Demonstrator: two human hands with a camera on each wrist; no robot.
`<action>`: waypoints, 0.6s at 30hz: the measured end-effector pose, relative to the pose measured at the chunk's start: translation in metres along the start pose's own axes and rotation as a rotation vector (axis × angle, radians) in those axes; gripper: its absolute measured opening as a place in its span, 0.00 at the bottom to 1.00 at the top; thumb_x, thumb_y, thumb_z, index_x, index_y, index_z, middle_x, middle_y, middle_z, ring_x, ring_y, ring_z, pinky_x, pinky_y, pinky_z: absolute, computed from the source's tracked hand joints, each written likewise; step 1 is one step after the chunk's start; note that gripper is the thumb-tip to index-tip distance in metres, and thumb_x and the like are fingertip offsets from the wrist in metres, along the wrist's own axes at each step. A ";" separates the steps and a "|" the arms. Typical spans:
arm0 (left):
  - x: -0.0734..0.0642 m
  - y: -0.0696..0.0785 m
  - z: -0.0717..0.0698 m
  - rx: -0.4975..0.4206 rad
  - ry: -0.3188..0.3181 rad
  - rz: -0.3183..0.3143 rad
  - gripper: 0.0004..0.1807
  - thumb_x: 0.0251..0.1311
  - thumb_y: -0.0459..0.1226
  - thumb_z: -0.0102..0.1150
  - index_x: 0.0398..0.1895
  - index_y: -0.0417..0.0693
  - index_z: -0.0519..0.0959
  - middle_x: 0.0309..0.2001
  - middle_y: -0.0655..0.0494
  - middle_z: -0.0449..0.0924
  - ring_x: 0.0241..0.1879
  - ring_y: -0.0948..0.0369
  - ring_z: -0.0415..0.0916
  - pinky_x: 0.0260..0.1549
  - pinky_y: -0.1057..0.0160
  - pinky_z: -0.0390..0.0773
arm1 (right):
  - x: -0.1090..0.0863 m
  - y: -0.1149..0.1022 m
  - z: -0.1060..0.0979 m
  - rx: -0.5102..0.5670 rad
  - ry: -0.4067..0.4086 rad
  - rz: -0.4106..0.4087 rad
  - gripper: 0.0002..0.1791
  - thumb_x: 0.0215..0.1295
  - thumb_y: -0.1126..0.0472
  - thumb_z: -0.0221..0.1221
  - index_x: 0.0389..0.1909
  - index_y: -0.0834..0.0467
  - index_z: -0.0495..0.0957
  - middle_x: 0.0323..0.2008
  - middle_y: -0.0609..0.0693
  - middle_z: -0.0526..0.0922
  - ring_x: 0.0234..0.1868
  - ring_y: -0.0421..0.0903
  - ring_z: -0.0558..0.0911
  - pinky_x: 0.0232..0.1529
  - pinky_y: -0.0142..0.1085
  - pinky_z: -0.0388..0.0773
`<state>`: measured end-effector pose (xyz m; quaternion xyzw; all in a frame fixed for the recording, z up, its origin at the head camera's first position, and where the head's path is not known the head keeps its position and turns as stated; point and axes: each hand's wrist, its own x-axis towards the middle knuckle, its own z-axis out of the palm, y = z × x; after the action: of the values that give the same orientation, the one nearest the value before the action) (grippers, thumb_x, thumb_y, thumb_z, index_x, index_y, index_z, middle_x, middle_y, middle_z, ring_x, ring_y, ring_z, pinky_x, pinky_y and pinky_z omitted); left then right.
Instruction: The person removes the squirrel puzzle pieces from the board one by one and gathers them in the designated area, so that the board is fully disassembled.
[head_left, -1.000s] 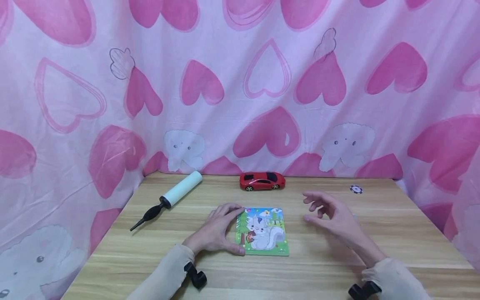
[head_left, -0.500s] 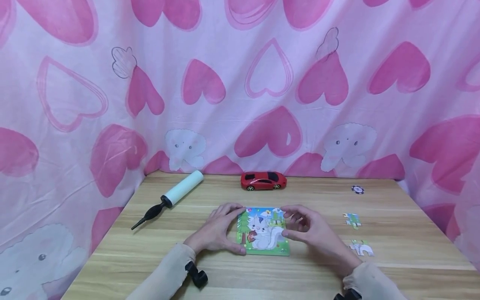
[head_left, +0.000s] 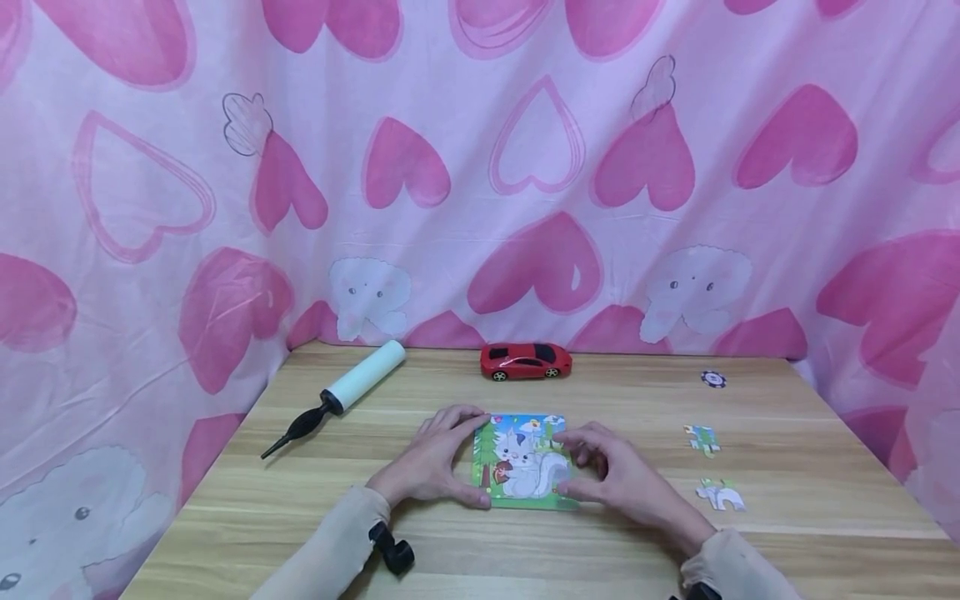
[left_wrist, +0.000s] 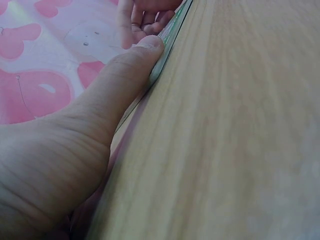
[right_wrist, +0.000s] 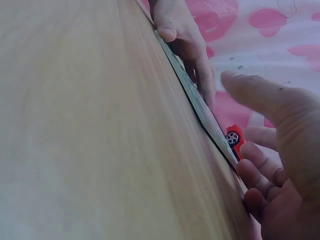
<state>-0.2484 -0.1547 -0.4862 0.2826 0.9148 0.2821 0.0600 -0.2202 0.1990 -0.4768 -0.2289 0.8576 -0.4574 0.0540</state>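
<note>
A square jigsaw puzzle (head_left: 521, 458) with a white squirrel picture lies flat at the middle of the table. My left hand (head_left: 431, 462) holds its left side, the thumb at the near corner and the fingers at the far one. In the left wrist view, the left thumb (left_wrist: 127, 70) rests along the puzzle's edge. At the puzzle's right side is my right hand (head_left: 618, 475), its thumb and forefinger apart over that edge. The right wrist view shows the right thumb (right_wrist: 260, 95) raised above the board, with loosely bent fingers beside the edge and nothing visible between them.
Two loose puzzle pieces (head_left: 703, 440) lie to the right of my right hand. Behind the puzzle stands a red toy car (head_left: 525, 362). A hand pump (head_left: 363, 379) lies at the left, and a poker chip (head_left: 713, 379) at the back right. A pink curtain (head_left: 525, 167) encloses the table.
My right hand has moved left from beside the puzzle to over its right edge, then slightly nearer me, uncovering the two loose pieces. The left hand and puzzle have stayed in place.
</note>
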 end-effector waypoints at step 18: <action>0.000 0.001 0.001 0.004 0.004 -0.002 0.70 0.45 0.74 0.82 0.89 0.58 0.63 0.85 0.60 0.58 0.84 0.53 0.54 0.84 0.37 0.56 | -0.003 -0.001 0.005 -0.177 -0.057 0.049 0.26 0.58 0.38 0.83 0.57 0.34 0.88 0.61 0.39 0.74 0.60 0.46 0.75 0.59 0.36 0.77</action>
<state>-0.2482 -0.1536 -0.4863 0.2813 0.9159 0.2806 0.0578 -0.2159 0.1956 -0.4795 -0.2246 0.8982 -0.3716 0.0689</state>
